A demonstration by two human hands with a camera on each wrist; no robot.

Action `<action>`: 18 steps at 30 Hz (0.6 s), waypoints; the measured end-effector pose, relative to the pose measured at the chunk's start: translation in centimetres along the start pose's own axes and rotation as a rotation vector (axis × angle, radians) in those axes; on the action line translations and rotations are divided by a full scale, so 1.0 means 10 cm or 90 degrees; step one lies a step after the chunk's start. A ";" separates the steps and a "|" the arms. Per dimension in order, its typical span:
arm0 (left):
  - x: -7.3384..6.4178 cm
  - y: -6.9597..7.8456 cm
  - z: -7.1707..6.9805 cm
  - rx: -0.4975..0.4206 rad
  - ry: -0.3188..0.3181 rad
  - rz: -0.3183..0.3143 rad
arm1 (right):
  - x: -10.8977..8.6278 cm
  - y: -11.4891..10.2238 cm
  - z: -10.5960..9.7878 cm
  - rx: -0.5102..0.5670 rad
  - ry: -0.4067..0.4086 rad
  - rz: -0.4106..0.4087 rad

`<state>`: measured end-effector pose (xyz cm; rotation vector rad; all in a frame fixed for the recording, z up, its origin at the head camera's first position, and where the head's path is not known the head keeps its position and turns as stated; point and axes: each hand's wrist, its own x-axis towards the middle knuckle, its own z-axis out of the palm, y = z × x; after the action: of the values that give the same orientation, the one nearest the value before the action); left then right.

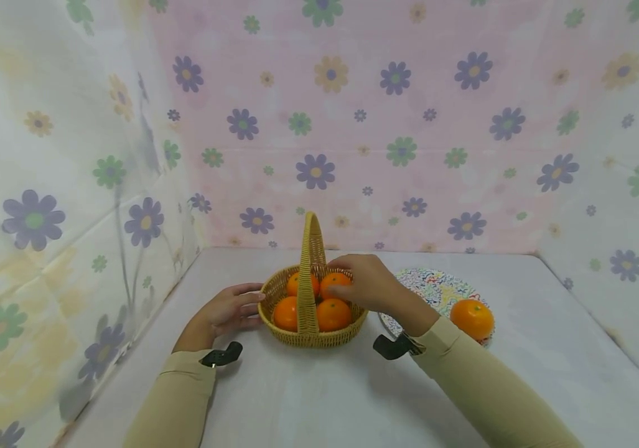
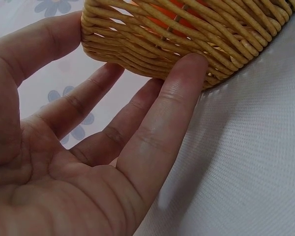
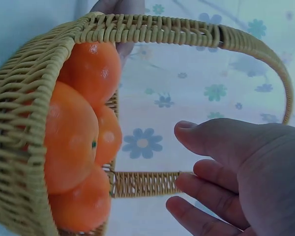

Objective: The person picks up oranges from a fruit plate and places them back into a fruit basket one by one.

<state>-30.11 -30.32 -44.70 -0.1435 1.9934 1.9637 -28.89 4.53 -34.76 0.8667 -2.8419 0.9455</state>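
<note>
A woven wicker basket (image 1: pixel 285 338) with a tall arched handle (image 1: pixel 307 280) stands on the table, holding several oranges (image 1: pixel 333 315). At the basket's left side is my left hand (image 1: pixel 228 313); in the left wrist view its nearly straight fingers (image 2: pixel 157 132) touch the wicker wall (image 2: pixel 152 64). My right hand (image 1: pixel 372 283) reaches over the basket's right side, above the oranges. Seen from the right wrist, that hand (image 3: pixel 236 177) has loosely spread fingers with nothing between them, apart from the oranges (image 3: pixel 71 137) beside the handle.
To the right lies a round plate (image 1: pixel 437 286) with a multicoloured speckled pattern, partly hidden by my right forearm. One orange (image 1: pixel 471 318) sits at its right edge. Flower-printed cloth (image 1: pixel 361 124) hangs behind and at both sides of the white table (image 1: pixel 308 398).
</note>
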 end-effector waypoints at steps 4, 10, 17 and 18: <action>0.00 0.00 0.01 0.002 -0.002 0.003 | -0.19 0.11 -0.10 -0.014 0.021 0.007; 0.01 -0.02 0.02 0.000 -0.009 0.003 | -0.48 0.31 -0.22 -0.055 0.052 -0.009; 0.01 -0.02 0.02 -0.002 -0.007 0.007 | -0.77 0.53 -0.33 -0.092 0.091 -0.007; 0.02 -0.03 0.02 -0.006 -0.005 0.007 | -0.81 0.56 -0.34 -0.098 0.096 -0.013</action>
<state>-30.14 -30.09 -44.99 -0.1259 1.9837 1.9786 -25.46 14.20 -36.60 0.7720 -2.7283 0.7434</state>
